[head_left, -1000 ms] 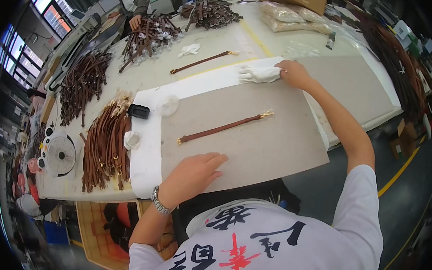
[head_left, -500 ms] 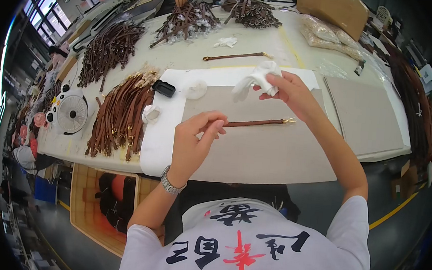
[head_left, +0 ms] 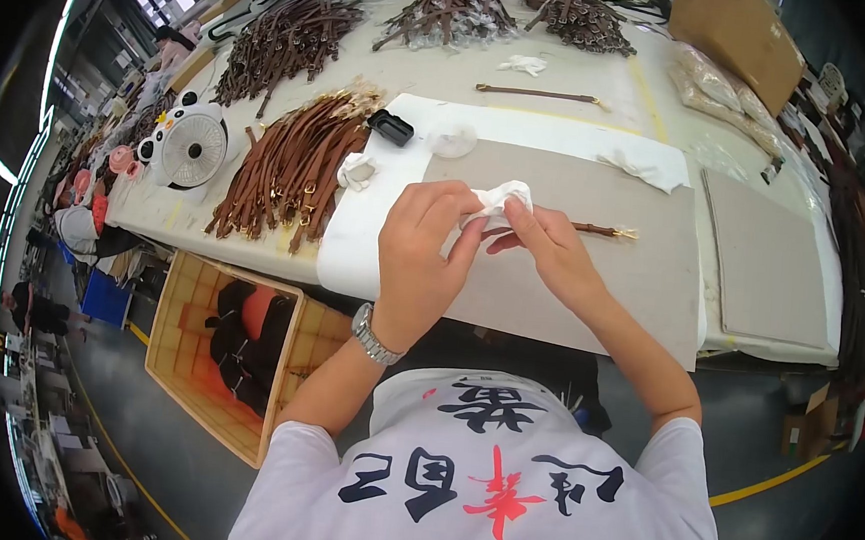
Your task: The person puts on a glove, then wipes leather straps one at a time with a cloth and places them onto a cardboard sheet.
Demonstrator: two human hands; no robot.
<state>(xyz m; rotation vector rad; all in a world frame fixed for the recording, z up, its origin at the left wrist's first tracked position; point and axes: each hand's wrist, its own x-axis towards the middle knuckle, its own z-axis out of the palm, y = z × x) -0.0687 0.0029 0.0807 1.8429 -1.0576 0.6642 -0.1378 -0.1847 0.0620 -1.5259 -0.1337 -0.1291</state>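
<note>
The pale bench [head_left: 587,68] spans the frame, bearing a gray board [head_left: 591,301] at center right and a brown strap bundle [head_left: 289,165] at center left. Mid-frame, the left hand [head_left: 424,244] and right hand [head_left: 559,259] pinch a white cloth [head_left: 506,197] above a brown buckle strap [head_left: 596,228], whose gold-tipped end pokes out rightward.
</note>
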